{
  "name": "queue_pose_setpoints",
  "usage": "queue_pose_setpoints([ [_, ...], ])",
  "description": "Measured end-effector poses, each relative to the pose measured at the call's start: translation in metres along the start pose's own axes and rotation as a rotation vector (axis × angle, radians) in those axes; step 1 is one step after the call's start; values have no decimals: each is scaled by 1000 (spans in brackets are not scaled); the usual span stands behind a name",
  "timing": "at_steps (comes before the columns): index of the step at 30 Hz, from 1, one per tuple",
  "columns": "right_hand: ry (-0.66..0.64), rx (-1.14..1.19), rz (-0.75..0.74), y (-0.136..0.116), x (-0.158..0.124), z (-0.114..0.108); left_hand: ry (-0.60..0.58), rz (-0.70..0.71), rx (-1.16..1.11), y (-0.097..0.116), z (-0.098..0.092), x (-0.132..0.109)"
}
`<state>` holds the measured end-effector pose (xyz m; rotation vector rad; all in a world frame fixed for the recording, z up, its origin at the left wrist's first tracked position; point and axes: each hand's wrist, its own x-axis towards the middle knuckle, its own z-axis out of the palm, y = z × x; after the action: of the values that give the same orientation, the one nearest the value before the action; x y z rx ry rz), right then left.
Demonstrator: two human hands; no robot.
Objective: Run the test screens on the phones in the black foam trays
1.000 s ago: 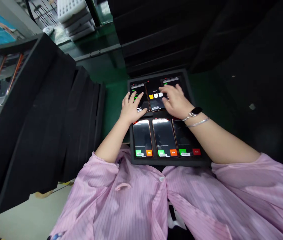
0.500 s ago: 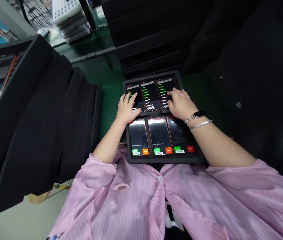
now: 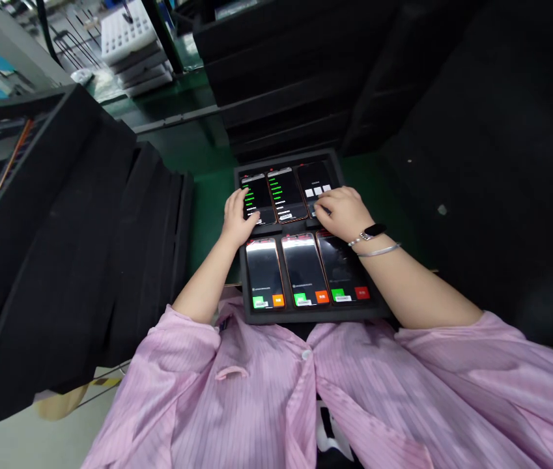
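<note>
A black foam tray [image 3: 290, 319] lies in front of me with two rows of three phones, screens up and lit. My left hand [image 3: 238, 218] rests at the tray's left side, fingers apart, partly over the back-left phone [image 3: 260, 198], which shows a list of green and white lines. The back-middle phone [image 3: 290, 195] has a similar list. Over the back-right phone [image 3: 312, 179] is my right hand [image 3: 347, 212], its fingers bent and apart on the screen, holding nothing. White squares show on that screen. The front-row phones, such as the front-middle one [image 3: 304, 267], display coloured buttons.
Stacked black foam trays [image 3: 81, 247] stand close on my left; the top one holds more phones [image 3: 7, 150]. Further dark trays [image 3: 286, 85] are piled behind the tray on the green table [image 3: 210, 202]. White perforated trays [image 3: 127, 39] are stacked at the back left.
The back-right phone's screen has switched from a list to white squares. My right hand has drawn back a little with fingers more bent. My left hand has slid toward the tray's left edge.
</note>
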<state>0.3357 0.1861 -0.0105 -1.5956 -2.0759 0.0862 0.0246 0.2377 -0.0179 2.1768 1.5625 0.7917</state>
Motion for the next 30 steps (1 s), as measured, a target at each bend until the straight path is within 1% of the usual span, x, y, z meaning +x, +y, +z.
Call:
queue_pose_setpoints([
  [2, 3, 4, -1, 1, 0, 0, 35, -54, -85, -9, 4, 1],
  [5, 4, 14, -2, 1, 0, 0, 63, -68, -162, -17, 9, 1],
  [9, -1, 22, -5, 2, -1, 0, 129, -112, -228, -22, 15, -2],
  [11, -3, 21, -7, 3, -1, 1, 143, -129, -233, -24, 17, -3],
  [19, -7, 9, -7, 4, -2, 2, 157, -112, -241, -25, 18, -3],
  [24, -9, -1, -3, 5, -2, 2, 157, -104, -246, -31, 21, -2],
  [30, -9, -5, 3, 4, -1, 2, 241, -79, -422, -38, 27, -1],
])
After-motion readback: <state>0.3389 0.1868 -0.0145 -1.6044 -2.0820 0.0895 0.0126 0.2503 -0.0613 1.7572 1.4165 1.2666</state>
